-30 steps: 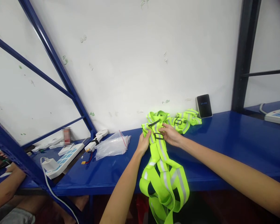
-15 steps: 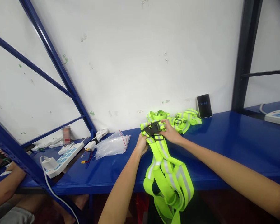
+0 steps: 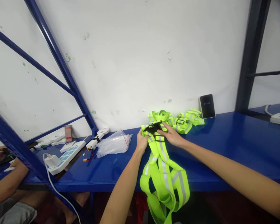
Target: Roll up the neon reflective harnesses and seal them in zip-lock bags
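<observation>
Between my two hands is a neon-yellow reflective harness (image 3: 163, 168) with silver stripes and a black buckle (image 3: 153, 128) at its top. My left hand (image 3: 142, 140) grips the bunched straps on the buckle's left side. On the other side, my right hand (image 3: 171, 134) pinches the strap and buckle edge with thumb and fingers. Long loops of the harness hang down over the table's front edge. Just behind my hands lie more neon-yellow reflective straps (image 3: 185, 124), folded in loose bundles against the wall.
The blue table (image 3: 226, 149) carries clear zip bags (image 3: 114, 143), a small white fan (image 3: 103, 132) and a phone-like clock (image 3: 207, 106) leaning at the wall. Past a blue rack post (image 3: 21, 152) are a power strip (image 3: 66, 157) and another person's arm (image 3: 11, 180).
My right thumb has shifted lower on the buckle, and the buckle is turned slightly. The hanging loops have swung a little to the left. The view has shifted slightly.
</observation>
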`<state>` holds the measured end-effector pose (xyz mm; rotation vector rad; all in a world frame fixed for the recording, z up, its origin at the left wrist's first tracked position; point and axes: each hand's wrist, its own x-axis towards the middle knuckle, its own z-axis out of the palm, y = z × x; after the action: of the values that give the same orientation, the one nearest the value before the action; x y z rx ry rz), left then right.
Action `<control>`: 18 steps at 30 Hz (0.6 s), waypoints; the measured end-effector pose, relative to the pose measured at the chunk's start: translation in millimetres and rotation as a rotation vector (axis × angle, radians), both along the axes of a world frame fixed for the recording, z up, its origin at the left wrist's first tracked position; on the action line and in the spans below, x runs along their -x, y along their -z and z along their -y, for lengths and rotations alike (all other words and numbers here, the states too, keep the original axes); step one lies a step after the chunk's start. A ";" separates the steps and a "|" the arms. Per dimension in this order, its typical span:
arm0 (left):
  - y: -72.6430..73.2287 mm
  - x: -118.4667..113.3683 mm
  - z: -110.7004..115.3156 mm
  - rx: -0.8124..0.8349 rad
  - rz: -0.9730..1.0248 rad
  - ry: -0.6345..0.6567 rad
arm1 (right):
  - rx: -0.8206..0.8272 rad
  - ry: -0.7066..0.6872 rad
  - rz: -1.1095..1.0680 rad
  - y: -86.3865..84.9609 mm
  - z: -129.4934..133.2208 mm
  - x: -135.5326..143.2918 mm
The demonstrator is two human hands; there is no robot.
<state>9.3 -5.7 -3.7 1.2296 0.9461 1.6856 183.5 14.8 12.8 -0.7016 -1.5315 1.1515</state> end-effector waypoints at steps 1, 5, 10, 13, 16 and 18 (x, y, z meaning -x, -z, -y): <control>0.4 -0.3 -0.3 0.002 0.003 0.012 | -0.024 0.075 -0.022 -0.2 -1.6 0.4; 1.6 -8.8 1.6 0.019 0.054 0.093 | -0.056 0.271 -0.068 -2.7 -7.8 -2.4; -2.1 -15.2 8.0 0.130 0.164 0.303 | -0.058 0.141 -0.010 -3.4 -6.9 -4.6; -6.9 -11.2 10.4 0.256 0.199 0.392 | -0.155 0.004 0.051 -4.5 0.6 -1.3; -8.2 -6.3 7.8 0.294 0.232 0.377 | -0.214 -0.067 0.091 -7.1 6.7 1.0; -6.5 -4.5 4.0 0.288 0.258 0.382 | -0.211 -0.087 0.118 -8.3 7.6 0.9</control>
<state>13.8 -9.7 2.8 0.9064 0.7134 1.3147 182.6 7.1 21.1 -0.5731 -1.7683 1.0073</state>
